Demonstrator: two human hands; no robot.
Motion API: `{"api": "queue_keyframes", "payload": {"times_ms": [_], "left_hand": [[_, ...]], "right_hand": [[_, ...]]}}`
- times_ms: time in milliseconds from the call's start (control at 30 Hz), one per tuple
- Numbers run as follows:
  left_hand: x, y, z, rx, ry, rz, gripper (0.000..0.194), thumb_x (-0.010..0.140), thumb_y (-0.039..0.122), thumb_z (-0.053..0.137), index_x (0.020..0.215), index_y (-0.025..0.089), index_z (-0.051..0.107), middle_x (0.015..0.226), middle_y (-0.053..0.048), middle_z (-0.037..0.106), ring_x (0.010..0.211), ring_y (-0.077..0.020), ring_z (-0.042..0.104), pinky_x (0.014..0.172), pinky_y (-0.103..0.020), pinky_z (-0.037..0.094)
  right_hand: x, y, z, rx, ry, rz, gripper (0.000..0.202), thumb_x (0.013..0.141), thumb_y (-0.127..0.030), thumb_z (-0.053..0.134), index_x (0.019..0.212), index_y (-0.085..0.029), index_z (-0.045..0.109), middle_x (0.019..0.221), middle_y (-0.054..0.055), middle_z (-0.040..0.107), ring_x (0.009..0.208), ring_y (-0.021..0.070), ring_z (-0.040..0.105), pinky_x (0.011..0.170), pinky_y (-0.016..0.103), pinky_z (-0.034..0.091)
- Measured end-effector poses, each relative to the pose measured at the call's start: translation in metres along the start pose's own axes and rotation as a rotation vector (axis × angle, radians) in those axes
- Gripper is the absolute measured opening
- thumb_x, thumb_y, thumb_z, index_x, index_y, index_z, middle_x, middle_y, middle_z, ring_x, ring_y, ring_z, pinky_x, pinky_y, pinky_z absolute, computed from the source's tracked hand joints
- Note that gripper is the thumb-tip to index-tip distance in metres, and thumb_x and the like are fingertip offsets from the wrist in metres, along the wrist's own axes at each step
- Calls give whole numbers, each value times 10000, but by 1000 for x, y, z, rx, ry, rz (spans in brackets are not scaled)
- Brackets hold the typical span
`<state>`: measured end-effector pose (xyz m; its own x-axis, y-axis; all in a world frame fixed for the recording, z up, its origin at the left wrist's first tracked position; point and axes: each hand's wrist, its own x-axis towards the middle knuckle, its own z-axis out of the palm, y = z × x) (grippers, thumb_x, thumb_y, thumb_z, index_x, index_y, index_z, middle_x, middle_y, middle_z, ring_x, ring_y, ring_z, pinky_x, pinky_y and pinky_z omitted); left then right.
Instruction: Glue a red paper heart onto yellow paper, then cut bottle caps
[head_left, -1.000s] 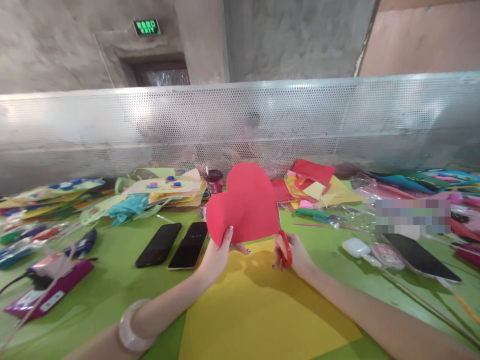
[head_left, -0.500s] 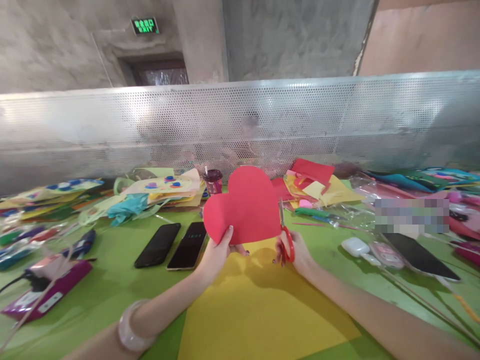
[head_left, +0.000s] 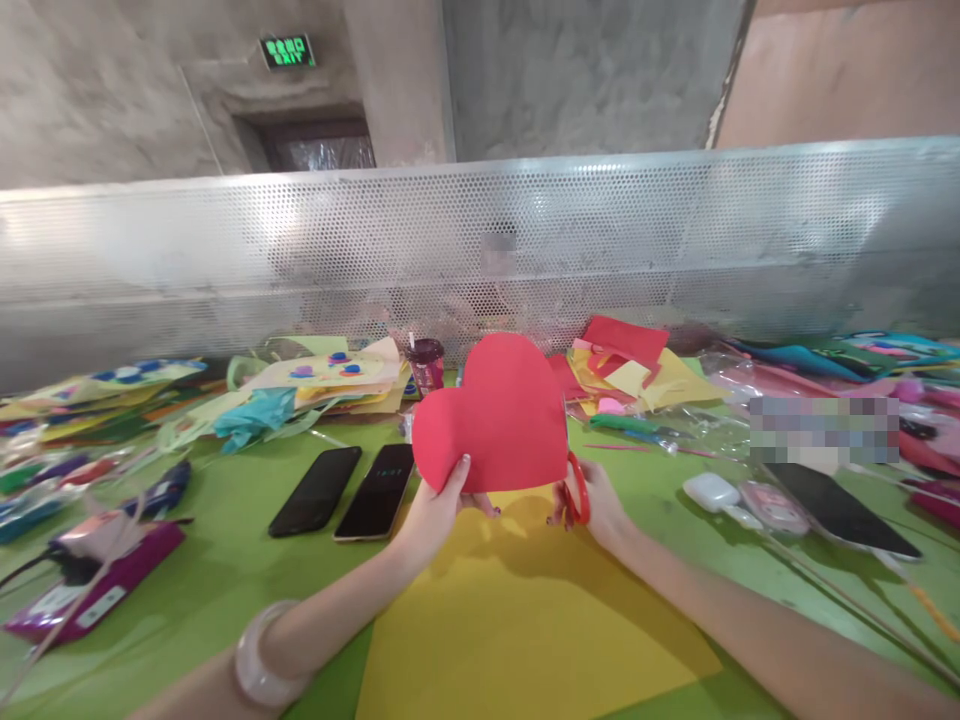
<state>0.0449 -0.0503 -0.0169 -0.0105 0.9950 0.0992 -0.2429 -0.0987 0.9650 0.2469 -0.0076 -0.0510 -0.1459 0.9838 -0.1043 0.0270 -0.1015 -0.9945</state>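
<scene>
The left hand (head_left: 444,495) grips the red heart (head_left: 499,415) above the yellow sheet (head_left: 532,625); the right hand (head_left: 602,508) holds scissors (head_left: 581,490) by the heart's edge. Its 2 lobes look cut; whether trimming remains, I cannot tell.

You wear a thick, rounded bangle (head_left: 253,655), milky white with a pinkish tint and a soft gloss, well back from your left hand (head_left: 441,500) on the bare left forearm (head_left: 360,595). Dark, shiny nail polish (head_left: 496,511) dots fingertips of that hand and of your right hand (head_left: 598,500), behind which the right forearm (head_left: 720,610) is bare too.
</scene>
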Motion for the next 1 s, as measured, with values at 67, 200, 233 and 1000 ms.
{"api": "queue_keyframes", "payload": {"times_ms": [67, 200, 233, 1000], "left_hand": [[-1, 0, 0, 22, -9, 4, 604, 684, 618, 659, 981, 120, 489, 460, -4, 615, 522, -262, 662, 605, -383, 520], [-2, 3, 1, 39, -5, 11, 576, 699, 608, 650, 984, 131, 500, 455, 10, 606, 531, -263, 665, 600, -382, 516], [-3, 3, 1, 42, 2, 12, 569, 702, 604, 649, 985, 132, 501, 455, 12, 605, 529, -262, 665, 599, -381, 516], [1, -3, -1, -12, -29, 39, 564, 713, 575, 664, 993, 123, 477, 451, 2, 606, 485, -265, 652, 614, -402, 532]], "right_hand": [[-1, -3, 1, -14, 1, 48, 280, 919, -361, 558, 1110, -159, 586, 1023, 48, 634, 802, 158, 633, 677, 334, 546], [-3, -6, 2, -30, 10, 100, 286, 919, -366, 556, 1116, -160, 584, 1033, 50, 632, 813, 162, 633, 687, 341, 545], [-3, -7, 2, -30, 12, 106, 286, 919, -366, 556, 1116, -161, 584, 1034, 50, 632, 814, 162, 633, 688, 341, 545], [-1, -8, 0, -39, 8, 115, 276, 918, -358, 559, 1109, -160, 584, 1015, 45, 635, 789, 154, 633, 668, 328, 546]]}}
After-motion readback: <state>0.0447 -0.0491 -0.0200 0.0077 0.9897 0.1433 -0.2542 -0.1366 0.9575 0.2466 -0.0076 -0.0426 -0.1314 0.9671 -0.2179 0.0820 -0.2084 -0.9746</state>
